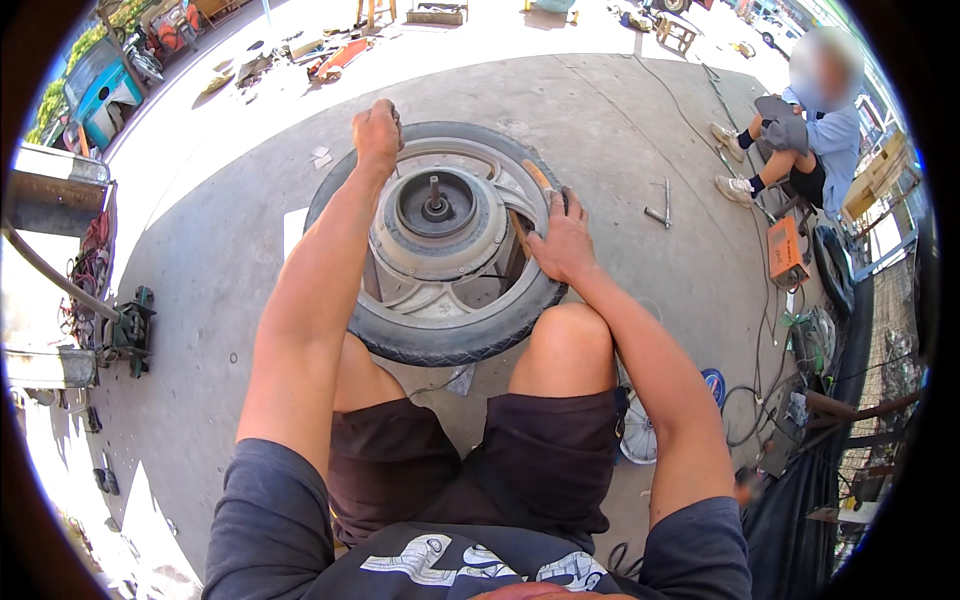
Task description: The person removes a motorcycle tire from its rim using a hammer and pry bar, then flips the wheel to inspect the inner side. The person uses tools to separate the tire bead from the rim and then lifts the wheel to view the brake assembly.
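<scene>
Between my knees a spoked wheel lies flat on the ground, with a black tyre (437, 349) around a dusty grey rim (455, 310). At its middle is a round hub (440, 255) with an upright axle (434, 190). My left hand (377, 138) is closed in a fist above the far left side of the wheel; what it holds is mostly hidden. On the right side, my right hand (566, 240) rests over the tyre and rim edge, fingers stretched out. Just beyond those fingers, a flat orange-brown piece (537, 174) lies across the rim.
A T-shaped metal tool (660, 208) lies on the concrete at right. Farther right a person (825, 145) sits near an orange box-shaped machine (787, 252), with cables (763, 375) on the ground. A dark clamp-like metal stand (127, 332) is at left. Scattered items (340, 58) lie at the back.
</scene>
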Available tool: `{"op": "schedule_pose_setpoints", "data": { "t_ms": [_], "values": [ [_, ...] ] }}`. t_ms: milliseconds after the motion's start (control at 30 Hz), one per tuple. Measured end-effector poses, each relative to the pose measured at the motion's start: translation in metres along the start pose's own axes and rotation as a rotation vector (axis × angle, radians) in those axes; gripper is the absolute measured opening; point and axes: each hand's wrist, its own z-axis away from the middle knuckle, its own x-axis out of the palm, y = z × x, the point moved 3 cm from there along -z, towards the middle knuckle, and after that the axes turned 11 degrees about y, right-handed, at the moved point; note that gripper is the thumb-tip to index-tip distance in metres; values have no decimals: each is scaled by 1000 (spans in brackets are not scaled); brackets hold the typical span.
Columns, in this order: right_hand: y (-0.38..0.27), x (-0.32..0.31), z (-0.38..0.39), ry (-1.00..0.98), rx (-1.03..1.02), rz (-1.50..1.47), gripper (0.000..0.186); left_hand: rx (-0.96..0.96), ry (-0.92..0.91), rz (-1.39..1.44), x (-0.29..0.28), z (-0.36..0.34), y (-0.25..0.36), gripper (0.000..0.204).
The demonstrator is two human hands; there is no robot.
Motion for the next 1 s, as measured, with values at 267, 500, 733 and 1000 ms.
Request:
{"op": "schedule_pose_setpoints", "data": {
  "t_ms": [267, 500, 733, 1000],
  "values": [
    [9, 2, 2, 19, 9, 0, 86, 19, -82, 66, 1, -2, -12, 35],
    [1, -7, 1, -71, 50, -20, 87, 18, -103, -23, -6, 17, 0, 36],
    [-7, -2, -1, -43, 45, -27, 85, 176, -92, -132, -20, -1, -11, 41],
    [-1, -6, 1, -17, 38, -23, 83, 155, 54, -83, -7, -2, -23, 41]
  ]
}}
